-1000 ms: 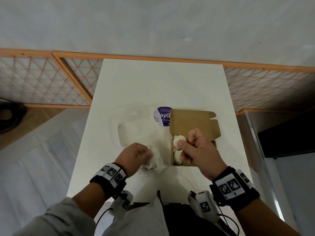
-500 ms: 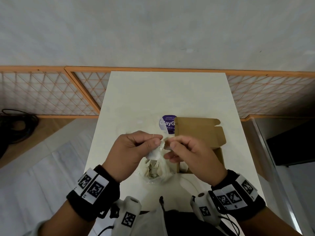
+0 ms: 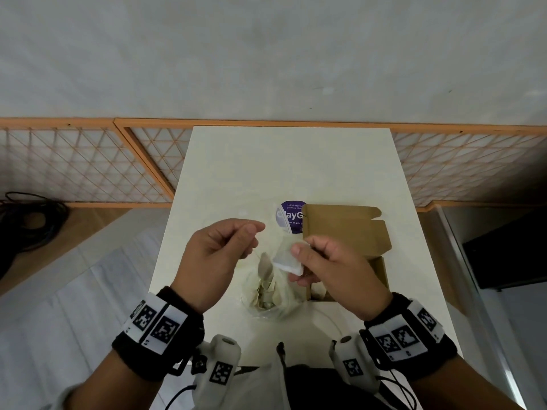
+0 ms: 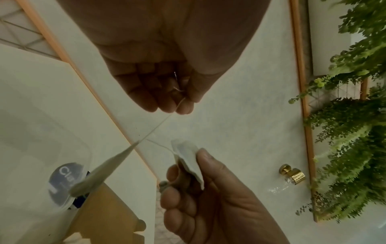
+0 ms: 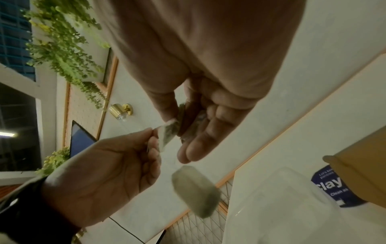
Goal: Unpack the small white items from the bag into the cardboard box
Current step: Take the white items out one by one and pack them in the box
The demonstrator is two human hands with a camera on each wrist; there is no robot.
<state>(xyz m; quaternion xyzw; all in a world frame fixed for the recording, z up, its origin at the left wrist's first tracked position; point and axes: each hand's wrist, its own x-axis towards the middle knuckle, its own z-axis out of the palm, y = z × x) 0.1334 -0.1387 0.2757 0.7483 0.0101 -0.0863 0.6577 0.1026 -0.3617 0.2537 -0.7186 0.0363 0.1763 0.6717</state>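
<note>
Your right hand (image 3: 331, 270) hides most of the cardboard box (image 3: 349, 232), so only a sliver of its inside shows and what lies there can't be made out. The clear bag (image 3: 266, 294) on the desk (image 3: 290, 161), just left of the box, holds a blurred heap of pale pieces. Your right fingers (image 4: 205, 158) are clamped on a small white sachet (image 3: 285, 257) above the bag. Your left hand (image 3: 213, 258) pinches a thin string (image 4: 160, 123), fingers together; a second sachet (image 4: 100, 171) dangles from it, blurred. A purple label (image 3: 288, 216) is half covered by the box lid.
</note>
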